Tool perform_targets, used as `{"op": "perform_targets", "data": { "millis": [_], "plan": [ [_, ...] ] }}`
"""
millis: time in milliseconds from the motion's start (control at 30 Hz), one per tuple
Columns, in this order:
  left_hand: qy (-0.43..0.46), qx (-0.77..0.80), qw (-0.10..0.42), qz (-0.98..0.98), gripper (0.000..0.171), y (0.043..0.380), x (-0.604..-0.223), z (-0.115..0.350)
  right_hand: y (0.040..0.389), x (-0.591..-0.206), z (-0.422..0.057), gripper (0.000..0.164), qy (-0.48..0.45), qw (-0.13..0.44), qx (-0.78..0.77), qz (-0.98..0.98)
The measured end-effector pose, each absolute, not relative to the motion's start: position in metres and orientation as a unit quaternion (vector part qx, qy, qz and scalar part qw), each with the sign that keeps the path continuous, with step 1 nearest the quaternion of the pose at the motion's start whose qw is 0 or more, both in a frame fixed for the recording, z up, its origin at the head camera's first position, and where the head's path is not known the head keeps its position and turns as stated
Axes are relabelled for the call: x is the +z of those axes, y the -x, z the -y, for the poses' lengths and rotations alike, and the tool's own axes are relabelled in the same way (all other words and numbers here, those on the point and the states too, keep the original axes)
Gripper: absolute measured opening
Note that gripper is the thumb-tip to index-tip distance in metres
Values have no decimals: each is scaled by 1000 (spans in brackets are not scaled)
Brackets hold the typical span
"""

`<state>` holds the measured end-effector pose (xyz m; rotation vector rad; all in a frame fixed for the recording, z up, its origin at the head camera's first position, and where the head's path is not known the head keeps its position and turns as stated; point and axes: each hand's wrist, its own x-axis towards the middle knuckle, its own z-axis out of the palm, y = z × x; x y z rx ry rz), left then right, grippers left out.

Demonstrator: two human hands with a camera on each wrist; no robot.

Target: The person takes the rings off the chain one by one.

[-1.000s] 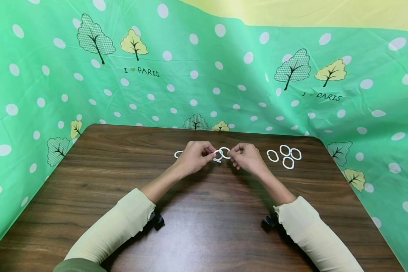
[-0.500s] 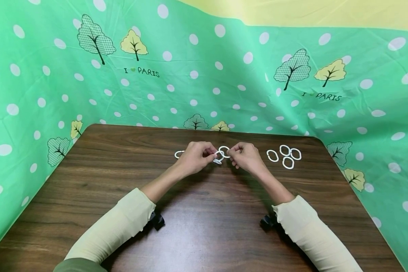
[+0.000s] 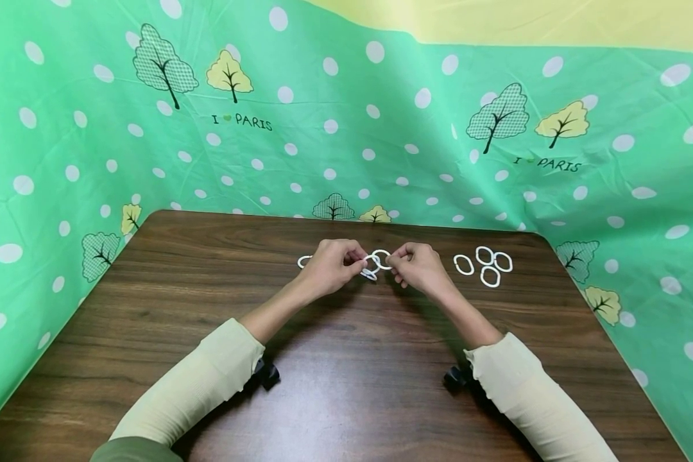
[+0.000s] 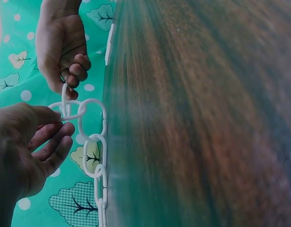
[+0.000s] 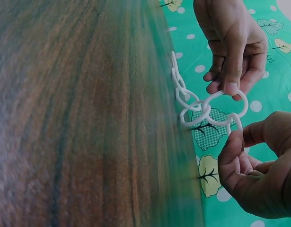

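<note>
My left hand pinches an oval white plastic link between thumb and fingertips. My right hand pinches another white link, which passes through the first one. From the left-held link a white chain of several joined links hangs down to the tabletop. The chain's far end shows to the left of my left hand in the head view; its middle is hidden behind that hand. In the right wrist view my left hand is above my right hand.
Several loose white links lie on the brown wooden table to the right of my right hand. A green dotted cloth hangs behind the table's back edge. Black wrist mounts sit under both forearms.
Both hands stay almost in place, still pinching their links. The hanging link under my left hand and the right-held link shift slightly.
</note>
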<state>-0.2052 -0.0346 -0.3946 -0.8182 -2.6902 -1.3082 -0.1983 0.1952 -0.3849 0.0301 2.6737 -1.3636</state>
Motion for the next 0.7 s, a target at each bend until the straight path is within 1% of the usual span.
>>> {"op": "perform_targets", "data": {
  "millis": [700],
  "plan": [
    [277,-405,40,870,8,203,-394,35,197,-385,-196,19,-11,68,-458,-886]
  ]
}}
